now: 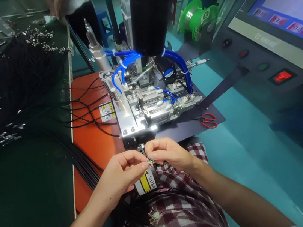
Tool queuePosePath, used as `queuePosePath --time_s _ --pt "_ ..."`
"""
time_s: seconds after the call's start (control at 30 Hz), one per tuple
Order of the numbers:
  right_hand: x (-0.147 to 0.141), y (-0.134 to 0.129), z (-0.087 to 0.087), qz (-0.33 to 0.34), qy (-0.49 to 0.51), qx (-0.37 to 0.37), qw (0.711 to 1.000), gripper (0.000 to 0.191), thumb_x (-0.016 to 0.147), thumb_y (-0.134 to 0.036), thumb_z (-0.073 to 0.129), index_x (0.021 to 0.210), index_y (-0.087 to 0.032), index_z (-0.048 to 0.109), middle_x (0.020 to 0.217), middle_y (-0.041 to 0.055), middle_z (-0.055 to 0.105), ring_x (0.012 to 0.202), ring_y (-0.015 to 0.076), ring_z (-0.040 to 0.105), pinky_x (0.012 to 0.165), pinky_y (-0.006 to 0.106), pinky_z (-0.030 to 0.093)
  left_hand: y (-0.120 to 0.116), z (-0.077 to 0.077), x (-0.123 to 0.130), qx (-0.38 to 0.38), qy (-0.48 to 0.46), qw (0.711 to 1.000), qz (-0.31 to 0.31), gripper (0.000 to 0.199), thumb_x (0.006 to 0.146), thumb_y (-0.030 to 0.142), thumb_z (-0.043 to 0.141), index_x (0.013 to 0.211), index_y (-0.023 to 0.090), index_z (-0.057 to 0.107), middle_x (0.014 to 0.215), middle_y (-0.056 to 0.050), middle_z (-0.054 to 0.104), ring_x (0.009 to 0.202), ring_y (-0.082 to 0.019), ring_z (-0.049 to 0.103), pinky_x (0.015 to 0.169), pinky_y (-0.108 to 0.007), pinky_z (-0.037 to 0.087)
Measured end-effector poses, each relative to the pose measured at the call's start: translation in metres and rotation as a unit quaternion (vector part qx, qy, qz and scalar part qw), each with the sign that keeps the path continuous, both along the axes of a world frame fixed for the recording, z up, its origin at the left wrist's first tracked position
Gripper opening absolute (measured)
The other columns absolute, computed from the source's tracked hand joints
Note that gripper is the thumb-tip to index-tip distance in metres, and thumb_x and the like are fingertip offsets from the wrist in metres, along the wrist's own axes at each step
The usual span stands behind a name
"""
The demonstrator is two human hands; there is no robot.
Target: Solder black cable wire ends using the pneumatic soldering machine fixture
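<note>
Two-handed, pinches thin coloured wires [151, 162] between the fingers [144, 166] of left hand [123, 170] and right hand [170, 153], near a yellow-and-white label [145, 183]. Faces a blue-tubed pneumatic machine [157, 114], with red-handled snips [204, 119] rightward and black cables [84, 165] along the desk [24, 197] leftward.

Right of the dark green table [26, 208], smooth teal floor [241, 130], lit unevenly, with darker shadowed patches. Just beside the table's pale right edge, an orange work surface [87, 140]. Near the table's far end, to its right, a blue stool [104, 22], slightly blurred.
</note>
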State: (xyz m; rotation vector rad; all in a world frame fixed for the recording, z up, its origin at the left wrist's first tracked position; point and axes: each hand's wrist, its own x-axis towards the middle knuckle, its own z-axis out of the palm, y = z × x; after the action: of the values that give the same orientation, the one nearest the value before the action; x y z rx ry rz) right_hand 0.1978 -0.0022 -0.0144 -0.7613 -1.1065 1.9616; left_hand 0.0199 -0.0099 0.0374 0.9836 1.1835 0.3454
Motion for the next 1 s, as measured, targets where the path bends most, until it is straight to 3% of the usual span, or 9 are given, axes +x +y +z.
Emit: queuePosePath --time_s 0.2,0.37,0.63,0.87,1.0 --pt "0.003 0.007 0.005 0.039 -0.013 0.019 0.999 0.016 0.078 -0.030 0.062 0.071 -0.016 0.058 0.059 -0.0047 0.045 0.051 0.0079 0.035 0.049 0.022 0.026 -0.003 0.002 0.005 0.018 0.011 0.999 0.031 0.020 0.075 0.036 0.064 0.073 0.017 0.058 0.049 0.007 0.036 0.043 -0.006 0.025 0.037 -0.016 0.020" --pt "0.001 0.000 0.015 -0.047 -0.065 0.024 0.996 0.020 0.077 -0.033 0.063 0.068 -0.016 0.057 0.061 -0.0042 0.045 0.052 0.0083 0.038 0.049 0.023 0.030 -0.007 0.000 0.006 0.043 0.016 0.995 0.087 0.020 0.075 0.036 0.064 0.074 0.017 0.060 0.051 0.006 0.038 0.043 -0.005 0.026 0.037 -0.017 0.020" --pt "-0.011 -0.021 0.019 -0.172 -0.158 0.022 0.972 0.013 0.076 -0.027 0.064 0.071 -0.016 0.058 0.059 -0.0042 0.048 0.051 0.0084 0.041 0.048 0.022 0.032 -0.008 -0.005 0.005 0.050 0.016 0.994 0.097 0.020 0.078 0.038 0.063 0.077 0.018 0.062 0.052 0.006 0.038 0.043 -0.006 0.029 0.037 -0.018 0.023" --pt "-0.019 -0.026 0.016 -0.182 -0.147 -0.017 0.972 0.013 0.076 -0.028 0.064 0.077 -0.017 0.057 0.063 -0.0036 0.054 0.046 0.0078 0.048 0.044 0.021 0.036 -0.009 -0.005 0.005 0.050 0.023 0.994 0.093 0.022 0.077 0.040 0.064 0.076 0.018 0.062 0.054 0.005 0.042 0.044 -0.006 0.032 0.037 -0.017 0.024" --pt "-0.019 -0.031 0.015 -0.196 -0.190 0.021 0.962 0.013 0.082 -0.029 0.059 0.076 -0.018 0.055 0.058 -0.0040 0.052 0.047 0.0095 0.050 0.046 0.022 0.038 -0.008 -0.002 0.007 0.068 0.037 0.993 0.092 0.022 0.077 0.039 0.063 0.076 0.018 0.062 0.055 0.004 0.047 0.044 -0.007 0.035 0.036 -0.017 0.027"
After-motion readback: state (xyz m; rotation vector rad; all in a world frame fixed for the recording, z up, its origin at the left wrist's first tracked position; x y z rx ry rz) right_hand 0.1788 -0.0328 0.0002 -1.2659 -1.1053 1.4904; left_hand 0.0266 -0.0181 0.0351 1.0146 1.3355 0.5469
